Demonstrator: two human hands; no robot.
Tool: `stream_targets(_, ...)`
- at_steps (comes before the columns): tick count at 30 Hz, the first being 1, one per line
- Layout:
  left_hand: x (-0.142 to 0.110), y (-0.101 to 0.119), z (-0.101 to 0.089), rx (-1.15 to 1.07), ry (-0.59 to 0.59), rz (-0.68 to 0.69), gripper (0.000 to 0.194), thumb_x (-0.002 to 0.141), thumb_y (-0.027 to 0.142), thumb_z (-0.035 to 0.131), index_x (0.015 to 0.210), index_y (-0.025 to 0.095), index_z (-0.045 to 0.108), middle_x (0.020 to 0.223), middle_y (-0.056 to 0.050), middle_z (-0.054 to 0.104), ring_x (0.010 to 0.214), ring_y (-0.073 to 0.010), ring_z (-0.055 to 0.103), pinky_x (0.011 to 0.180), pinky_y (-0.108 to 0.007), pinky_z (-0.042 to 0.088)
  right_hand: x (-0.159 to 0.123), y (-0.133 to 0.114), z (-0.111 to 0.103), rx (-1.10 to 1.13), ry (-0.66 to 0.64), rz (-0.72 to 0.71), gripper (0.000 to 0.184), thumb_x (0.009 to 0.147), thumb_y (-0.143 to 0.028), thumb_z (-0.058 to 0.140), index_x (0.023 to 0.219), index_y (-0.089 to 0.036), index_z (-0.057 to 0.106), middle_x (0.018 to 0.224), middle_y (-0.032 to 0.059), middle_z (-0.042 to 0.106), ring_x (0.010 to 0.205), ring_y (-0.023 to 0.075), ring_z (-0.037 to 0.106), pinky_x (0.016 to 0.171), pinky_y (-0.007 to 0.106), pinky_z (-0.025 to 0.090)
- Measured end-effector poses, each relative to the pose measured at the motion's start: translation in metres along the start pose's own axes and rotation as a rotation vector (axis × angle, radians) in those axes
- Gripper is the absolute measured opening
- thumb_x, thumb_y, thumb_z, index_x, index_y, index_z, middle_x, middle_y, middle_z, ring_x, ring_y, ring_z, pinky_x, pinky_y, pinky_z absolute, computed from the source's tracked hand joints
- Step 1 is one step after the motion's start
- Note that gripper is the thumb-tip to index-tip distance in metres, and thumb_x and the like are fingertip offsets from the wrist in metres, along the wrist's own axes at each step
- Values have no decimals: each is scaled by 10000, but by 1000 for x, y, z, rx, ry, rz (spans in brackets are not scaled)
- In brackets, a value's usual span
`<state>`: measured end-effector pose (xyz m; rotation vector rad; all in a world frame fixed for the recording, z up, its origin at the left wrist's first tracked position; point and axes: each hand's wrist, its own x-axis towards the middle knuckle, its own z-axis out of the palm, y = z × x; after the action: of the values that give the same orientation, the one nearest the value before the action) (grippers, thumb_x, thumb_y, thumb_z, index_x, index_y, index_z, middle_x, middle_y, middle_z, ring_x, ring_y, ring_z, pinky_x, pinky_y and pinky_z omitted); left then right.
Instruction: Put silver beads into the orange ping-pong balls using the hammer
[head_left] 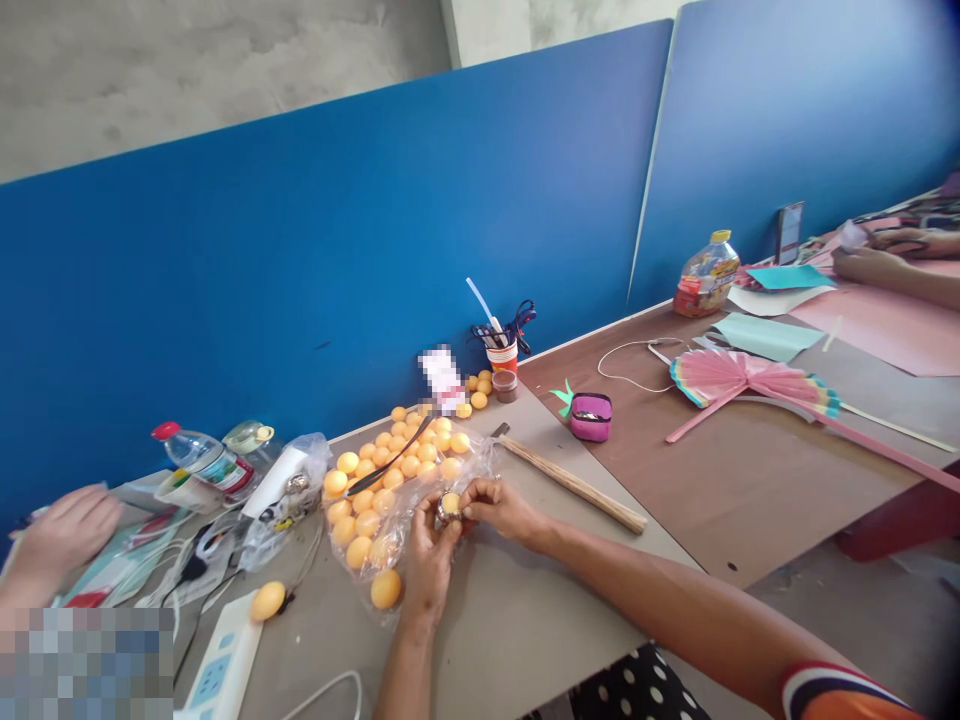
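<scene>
Between my two hands is a small round thing (450, 505) with a dark shiny rim and a pale yellow middle; its exact kind is unclear. My left hand (429, 555) curls around it from the left and below, thumb against it. My right hand (501, 508) pinches its right edge. Just behind and left of them, many orange table tennis balls (409, 466) lie in and around a clear plastic bag (390, 550). One larger-looking orange ball (385, 589) rests near my left wrist. A dark strap (390, 458) lies across the balls.
A wooden-handled tool (574, 485) lies right of my hands, with a purple pouch (591, 416) beyond. A power strip (225, 660), another orange ball (268, 601) and bottles (206, 460) stand left. Co-workers' hands (71, 530) show at both sides. A pink fan (750, 380) lies right.
</scene>
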<state>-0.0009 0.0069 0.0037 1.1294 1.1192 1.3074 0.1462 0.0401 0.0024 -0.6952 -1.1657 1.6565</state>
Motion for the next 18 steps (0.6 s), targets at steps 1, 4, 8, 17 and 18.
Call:
stream_targets(1,0,1,0,-10,-7,-7,526,713,398,723,1159,236,494,1156,-79,610,1027,-248,617,841,-386,521,0,0,0,2,1,6,243,650,-313,759,711,-153,588,603,-19,605,576,121,564,616,273,449)
stream_targets(4,-1,4,1,-30,-22,-20,524,723,381,719,1169,239,482,1133,-70,613,1003,-230,620,852,-374,514,1,0,-1,-1,-13,7,263,643,-341,764,708,-154,590,608,-17,615,582,122,571,625,276,452)
stream_targets(8,-1,4,0,-3,-20,-20,532,728,386,713,1180,230,480,1111,-80,627,972,-237,632,830,-379,516,0,-1,0,-9,-32,-8,272,649,-365,761,696,-158,590,610,-19,623,574,116,565,619,271,449)
stream_targets(17,-1,5,1,34,-17,4,501,736,375,704,1163,230,486,1157,-85,593,978,-228,620,811,-361,520,-3,-5,0,-124,-13,-38,198,672,-298,721,678,-159,580,622,-7,616,598,126,559,614,268,442)
stream_targets(18,-1,5,1,40,-14,7,502,734,375,704,1162,229,487,1149,-84,597,975,-229,622,817,-363,518,-3,-6,0,-129,-17,-37,193,676,-296,715,677,-160,578,623,-7,616,600,127,559,615,269,442)
